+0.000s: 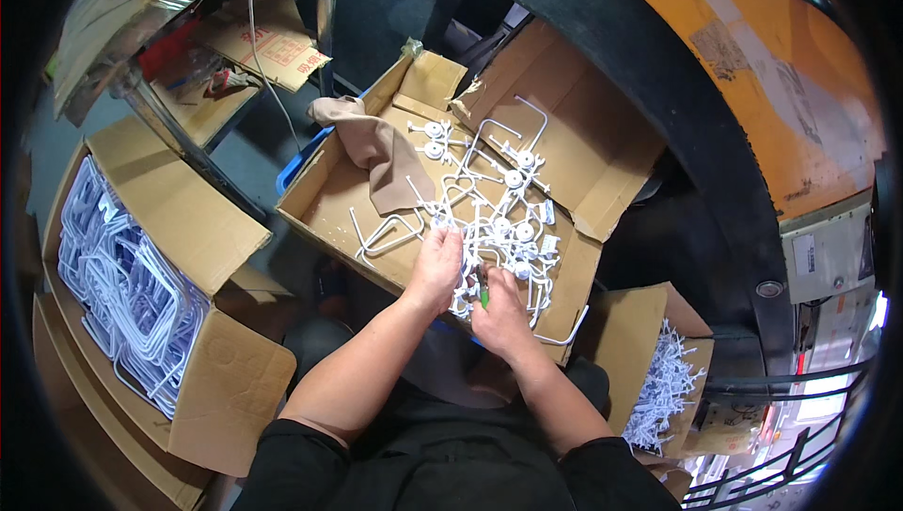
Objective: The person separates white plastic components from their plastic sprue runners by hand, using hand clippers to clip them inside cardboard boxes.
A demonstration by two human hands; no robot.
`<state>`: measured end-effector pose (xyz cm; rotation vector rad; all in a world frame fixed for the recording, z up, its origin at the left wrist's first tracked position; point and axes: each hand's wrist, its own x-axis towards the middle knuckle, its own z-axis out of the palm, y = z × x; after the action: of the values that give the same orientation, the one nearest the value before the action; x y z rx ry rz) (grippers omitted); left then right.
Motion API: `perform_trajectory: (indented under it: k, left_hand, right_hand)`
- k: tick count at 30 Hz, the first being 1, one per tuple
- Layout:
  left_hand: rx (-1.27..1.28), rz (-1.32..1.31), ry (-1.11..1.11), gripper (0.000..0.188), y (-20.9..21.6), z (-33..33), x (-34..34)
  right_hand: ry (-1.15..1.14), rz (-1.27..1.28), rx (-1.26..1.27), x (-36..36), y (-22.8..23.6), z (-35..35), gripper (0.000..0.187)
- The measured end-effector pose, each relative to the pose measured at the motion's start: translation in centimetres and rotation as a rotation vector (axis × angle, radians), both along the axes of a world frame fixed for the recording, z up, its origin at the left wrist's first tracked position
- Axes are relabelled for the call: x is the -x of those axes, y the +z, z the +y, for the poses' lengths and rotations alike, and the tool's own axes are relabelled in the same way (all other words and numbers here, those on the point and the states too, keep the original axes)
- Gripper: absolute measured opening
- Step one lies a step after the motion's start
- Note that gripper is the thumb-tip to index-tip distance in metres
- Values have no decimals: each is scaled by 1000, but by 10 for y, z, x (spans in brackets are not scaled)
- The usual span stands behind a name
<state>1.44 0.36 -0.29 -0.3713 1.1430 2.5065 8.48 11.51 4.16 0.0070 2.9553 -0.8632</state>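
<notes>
Over a shallow cardboard box (310, 196) my two hands work close together among white moulded plastic pieces (513, 229). My left hand (436, 268) is closed on a white plastic piece at the near side of the pile; its fingertips partly hide it. Just to the right, my right hand (500, 312) is wrapped round a small tool with a green handle (484, 297). The tool's working end is lost among the white parts, so its kind is unclear. A bent white rod piece (388, 234) lies left of my left hand. Beyond it is a beige cloth (374, 149).
At left, an open carton (230, 375) holds many bent white rods (132, 271). Another carton (625, 328) at lower right contains small white scraps (663, 398). An orange and black machine frame (724, 116) curves round the right. A metal post (183, 140) stands at upper left.
</notes>
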Motion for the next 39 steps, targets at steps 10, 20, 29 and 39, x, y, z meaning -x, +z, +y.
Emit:
perform_trajectory:
  k: [10,20,29,39]
  left_hand:
    - [-6,-43,51,22,-4,2,6]
    - [287,29,86,23,-20,10,4]
    - [-133,-179,26,23,9,-12,12]
    - [-507,-237,-25,25,12,-18,12]
  right_hand:
    - [53,-27,2,7,2,9,49]
    - [73,-17,12,16,-8,9,25]
    - [-325,-164,145,54,-21,70,25]
    - [80,-443,-254,27,-51,46,42]
